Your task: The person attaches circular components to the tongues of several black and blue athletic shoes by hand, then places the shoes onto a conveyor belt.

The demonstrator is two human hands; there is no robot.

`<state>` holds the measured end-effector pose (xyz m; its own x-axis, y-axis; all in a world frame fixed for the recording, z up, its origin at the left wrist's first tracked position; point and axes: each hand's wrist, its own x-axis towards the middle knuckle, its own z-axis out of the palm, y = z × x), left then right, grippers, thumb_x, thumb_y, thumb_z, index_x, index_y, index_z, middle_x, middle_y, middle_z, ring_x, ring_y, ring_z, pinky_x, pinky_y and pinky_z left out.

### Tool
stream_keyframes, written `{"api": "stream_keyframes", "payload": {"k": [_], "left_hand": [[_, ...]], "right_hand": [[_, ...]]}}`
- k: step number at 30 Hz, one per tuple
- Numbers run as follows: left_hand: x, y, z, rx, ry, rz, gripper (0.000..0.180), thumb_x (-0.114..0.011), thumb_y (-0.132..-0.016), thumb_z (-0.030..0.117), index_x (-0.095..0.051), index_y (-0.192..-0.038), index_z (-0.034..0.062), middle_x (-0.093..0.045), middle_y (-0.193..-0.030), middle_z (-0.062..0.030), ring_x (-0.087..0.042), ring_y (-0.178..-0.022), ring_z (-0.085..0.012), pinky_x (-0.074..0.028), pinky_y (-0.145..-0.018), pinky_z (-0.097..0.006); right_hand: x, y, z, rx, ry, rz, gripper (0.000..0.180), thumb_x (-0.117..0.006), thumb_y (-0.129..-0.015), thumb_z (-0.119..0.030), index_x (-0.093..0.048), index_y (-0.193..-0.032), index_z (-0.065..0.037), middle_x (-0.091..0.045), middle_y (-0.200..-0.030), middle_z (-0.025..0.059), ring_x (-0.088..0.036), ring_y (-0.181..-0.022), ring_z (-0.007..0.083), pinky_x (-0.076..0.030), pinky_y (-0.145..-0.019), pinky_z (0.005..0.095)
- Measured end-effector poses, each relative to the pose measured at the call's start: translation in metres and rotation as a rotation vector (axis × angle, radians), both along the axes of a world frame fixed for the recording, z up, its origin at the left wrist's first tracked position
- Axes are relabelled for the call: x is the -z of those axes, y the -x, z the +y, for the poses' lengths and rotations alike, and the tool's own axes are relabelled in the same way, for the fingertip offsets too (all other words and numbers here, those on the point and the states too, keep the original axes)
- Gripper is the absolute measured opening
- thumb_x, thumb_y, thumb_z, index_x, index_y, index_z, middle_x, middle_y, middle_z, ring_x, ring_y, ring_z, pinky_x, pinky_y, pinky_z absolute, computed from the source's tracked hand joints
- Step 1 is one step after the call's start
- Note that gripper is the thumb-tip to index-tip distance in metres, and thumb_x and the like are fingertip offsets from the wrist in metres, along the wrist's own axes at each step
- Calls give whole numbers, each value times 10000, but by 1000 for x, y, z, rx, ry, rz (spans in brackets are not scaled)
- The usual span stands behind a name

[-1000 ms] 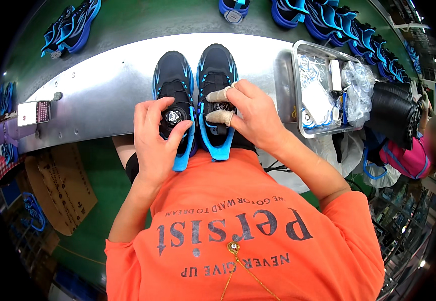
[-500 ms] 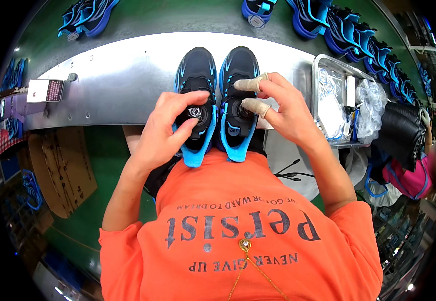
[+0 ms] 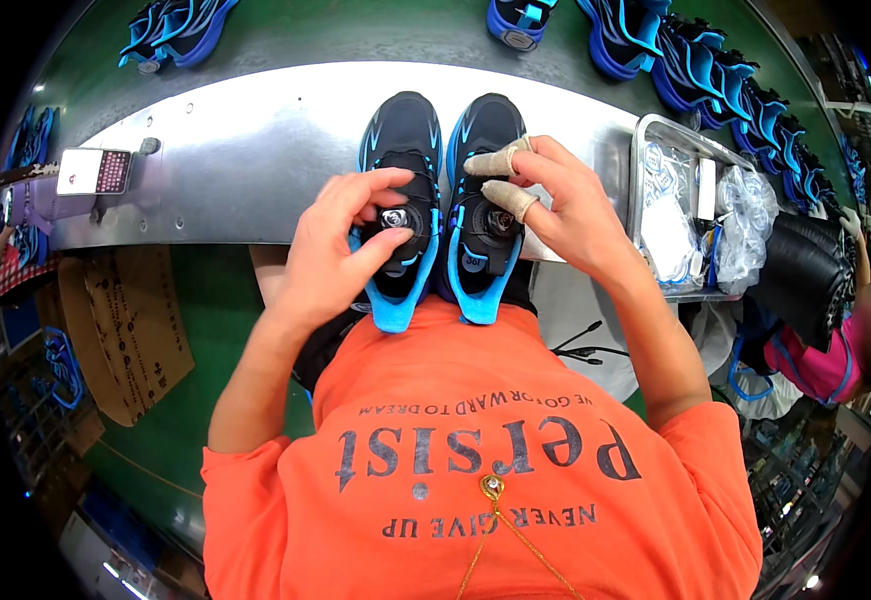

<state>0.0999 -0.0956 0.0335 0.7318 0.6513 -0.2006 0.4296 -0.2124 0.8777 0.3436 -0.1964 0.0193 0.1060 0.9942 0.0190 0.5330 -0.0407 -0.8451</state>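
Observation:
Two black running shoes with blue trim stand side by side, toes pointing away from me, the left shoe point(image 3: 402, 130) and the right shoe point(image 3: 485, 120). Each has a round dial on its tongue. My left hand point(image 3: 340, 235) is over the left shoe, thumb and forefinger apart on either side of its silvery dial point(image 3: 392, 217). Over the right shoe, my right hand point(image 3: 560, 205) has thumb and forefinger spread, both in beige finger cots, just above the darker dial point(image 3: 500, 223). Whether any fingertip presses on a shoe, I cannot tell.
A metal worktop point(image 3: 245, 150) holds the shoes. At right is a clear tray point(image 3: 638, 190) with white tags and plastic bags. Beyond runs a green surface point(image 3: 355, 30) with more blue-black shoes point(image 3: 695, 75). A small white-and-dark box point(image 3: 93, 171) sits left; another person point(image 3: 815, 355) is at far right.
Both hands hover over the same shoes, fingers shifted slightly. The right thumb and forefinger have drawn closer together. The whole view has shifted a little.

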Motion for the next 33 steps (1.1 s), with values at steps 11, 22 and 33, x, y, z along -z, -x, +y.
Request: {"api": "stream_keyframes", "payload": {"k": [11, 22, 33], "left_hand": [[5, 0, 2, 50, -45, -22, 461, -692, -813, 61, -606, -1265, 54, -643, -1116, -70, -547, -1074, -213, -421, -927, -322], [7, -3, -6, -11, -158, -3, 444, -729, -793, 70, -628, -1225, 52, -645, -1055, -61, -548, -1030, -215, -425, -946, -319], [5, -1, 4, 96, -139, -29, 458, -687, -803, 27, -643, -1258, 54, -661, -1162, -94, -560, -1130, -229, -417, -1015, -341]], "right_hand": [[12, 5, 36, -21, -47, -67, 236, -690, -897, -138, -740, -1127, -152, -544, -859, 58, -548, -767, 182, -467, -714, 310], [15, 4, 41, -29, -11, -73, 232, -684, -902, -138, -739, -1128, -146, -543, -870, 61, -558, -782, 188, -472, -715, 316], [17, 0, 33, -4, 13, -64, 237, -677, -906, -128, -740, -1133, -143, -568, -901, 61, -568, -799, 186, -477, -744, 313]]}}
